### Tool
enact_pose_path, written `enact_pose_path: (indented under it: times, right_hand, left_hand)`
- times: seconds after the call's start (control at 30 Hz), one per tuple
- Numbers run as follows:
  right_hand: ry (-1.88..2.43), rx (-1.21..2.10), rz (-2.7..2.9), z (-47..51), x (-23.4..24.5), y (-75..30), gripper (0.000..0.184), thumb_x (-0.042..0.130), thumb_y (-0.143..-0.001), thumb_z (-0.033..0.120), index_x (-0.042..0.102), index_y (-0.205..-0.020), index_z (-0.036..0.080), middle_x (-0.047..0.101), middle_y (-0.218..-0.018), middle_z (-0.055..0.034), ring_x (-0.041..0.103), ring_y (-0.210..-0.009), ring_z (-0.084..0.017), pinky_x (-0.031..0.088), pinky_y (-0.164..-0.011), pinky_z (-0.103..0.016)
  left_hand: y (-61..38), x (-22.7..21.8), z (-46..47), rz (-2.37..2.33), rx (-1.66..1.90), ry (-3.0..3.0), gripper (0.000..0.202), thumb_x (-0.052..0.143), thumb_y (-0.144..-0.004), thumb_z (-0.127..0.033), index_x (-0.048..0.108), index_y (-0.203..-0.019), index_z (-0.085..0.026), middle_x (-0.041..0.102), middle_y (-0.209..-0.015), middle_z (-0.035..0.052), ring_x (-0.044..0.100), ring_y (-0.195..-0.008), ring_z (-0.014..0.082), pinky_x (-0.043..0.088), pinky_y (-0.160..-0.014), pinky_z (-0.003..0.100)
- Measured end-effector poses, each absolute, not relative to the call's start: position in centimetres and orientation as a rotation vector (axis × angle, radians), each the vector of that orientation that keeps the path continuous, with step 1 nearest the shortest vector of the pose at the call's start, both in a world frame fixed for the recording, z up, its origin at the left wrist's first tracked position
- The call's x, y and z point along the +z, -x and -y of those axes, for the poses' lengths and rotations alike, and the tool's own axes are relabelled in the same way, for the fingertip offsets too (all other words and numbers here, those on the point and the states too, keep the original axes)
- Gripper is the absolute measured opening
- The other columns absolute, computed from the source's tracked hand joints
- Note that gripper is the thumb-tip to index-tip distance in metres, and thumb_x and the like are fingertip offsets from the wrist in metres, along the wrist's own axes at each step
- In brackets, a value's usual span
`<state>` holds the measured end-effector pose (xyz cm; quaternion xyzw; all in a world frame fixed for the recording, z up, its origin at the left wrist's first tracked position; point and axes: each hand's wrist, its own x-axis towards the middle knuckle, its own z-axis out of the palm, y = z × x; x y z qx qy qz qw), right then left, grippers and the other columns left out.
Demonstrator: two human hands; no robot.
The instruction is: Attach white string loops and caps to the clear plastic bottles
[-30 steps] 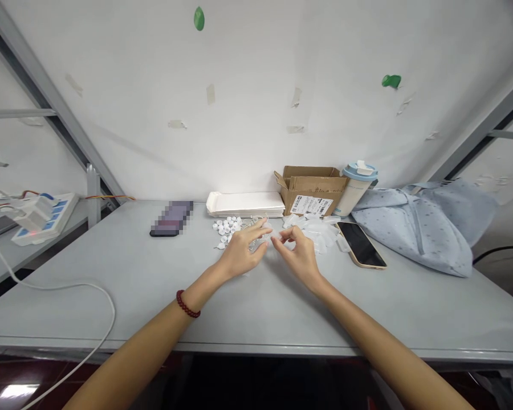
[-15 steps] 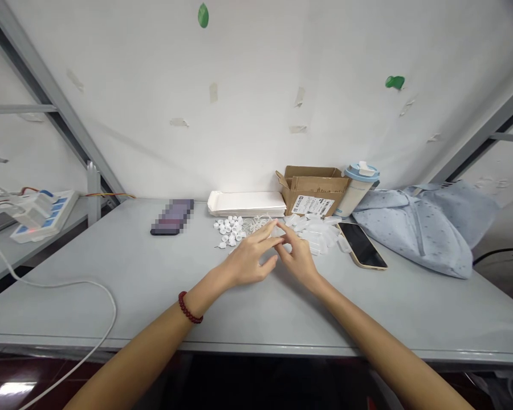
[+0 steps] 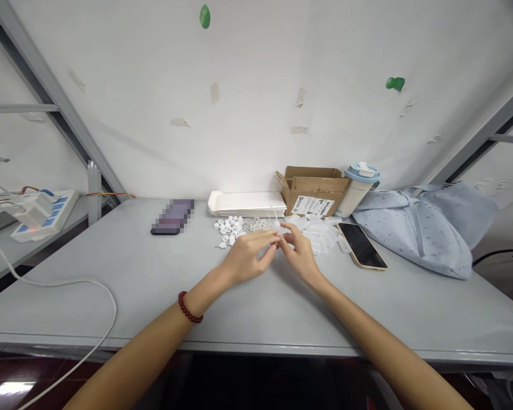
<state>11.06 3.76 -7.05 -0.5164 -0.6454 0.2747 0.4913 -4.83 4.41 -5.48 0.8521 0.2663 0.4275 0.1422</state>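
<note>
My left hand and my right hand meet above the grey table, fingertips pinched together on a small white plastic piece with a thin string. Behind the left hand lies a heap of small white caps. A pile of clear plastic tubes lies behind the right hand. Thin white strings lie between the two piles. A dark red bead bracelet sits on my left wrist.
At the back stand a flat white stack, an open cardboard box and a lidded cup. A phone and a blue cloth bag lie right. A dark phone lies left. A power strip and cable are far left.
Both hands have drawn closer and lifted slightly, the fingers closing from spread into a shared pinch on the small white piece.
</note>
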Motion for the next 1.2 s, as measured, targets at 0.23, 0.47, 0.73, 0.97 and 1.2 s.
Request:
enact_pose_path:
  times: [0.23,0.47,0.73,0.97,1.2]
  right_hand:
    - [1.012,1.206,1.301,-3.8,-6.3,-11.0,0.03,0.056,-0.077,0.039,0.051,-0.1,0.021,0.068,-0.07,-0.0002,0.066,-0.069,-0.018,0.049,-0.077,-0.037]
    - [0.93,1.414,1.285,-3.4,-5.8,-10.7,0.026,0.05,-0.079,0.037,0.053,-0.099,0.02,0.069,-0.071,-0.004,0.067,-0.075,-0.022,0.05,-0.071,-0.036]
    - [1.007,1.417,1.38,-3.4,-5.9,-10.7,0.02,0.048,-0.079,0.033,0.055,-0.093,0.02,0.068,-0.073,-0.0017,0.063,-0.072,-0.017,0.047,-0.071,-0.032]
    - [1.213,1.066,1.633,-3.9,-7.0,-10.8,0.018,0.053,-0.077,0.03,0.057,-0.089,0.018,0.059,-0.067,0.0019,0.057,-0.062,-0.014,0.044,-0.062,-0.028]
    - [1.319,0.92,1.835,-3.7,-7.3,-11.0,0.016,0.053,-0.077,0.025,0.06,-0.088,0.015,0.064,-0.083,-0.0038,0.055,-0.065,-0.012,0.043,-0.063,-0.026]
  left_hand:
    - [5.2,-4.5,-4.8,-0.971,1.319,-2.416,0.031,0.057,-0.08,-0.02,0.06,-0.11,-0.018,0.061,-0.115,0.0105,0.054,-0.11,0.0247,0.043,-0.095,0.041]
    - [5.4,-5.3,-5.6,-0.859,1.173,-2.572,0.04,0.061,-0.077,-0.018,0.052,-0.116,-0.019,0.056,-0.12,0.0109,0.047,-0.114,0.0254,0.039,-0.098,0.043]
    - [5.9,-4.6,-5.7,-0.867,1.069,-2.596,0.037,0.066,-0.07,-0.018,0.057,-0.106,-0.018,0.06,-0.109,0.009,0.049,-0.105,0.0256,0.042,-0.09,0.04]
    - [7.0,-4.3,-6.0,-0.885,0.784,-2.615,0.037,0.068,-0.067,-0.021,0.058,-0.102,-0.019,0.061,-0.103,0.008,0.048,-0.104,0.0259,0.042,-0.087,0.039]
    - [7.8,-4.2,-5.9,-0.902,0.452,-2.606,0.035,0.066,-0.066,-0.026,0.056,-0.099,-0.02,0.057,-0.102,0.0056,0.045,-0.105,0.0251,0.04,-0.086,0.036]
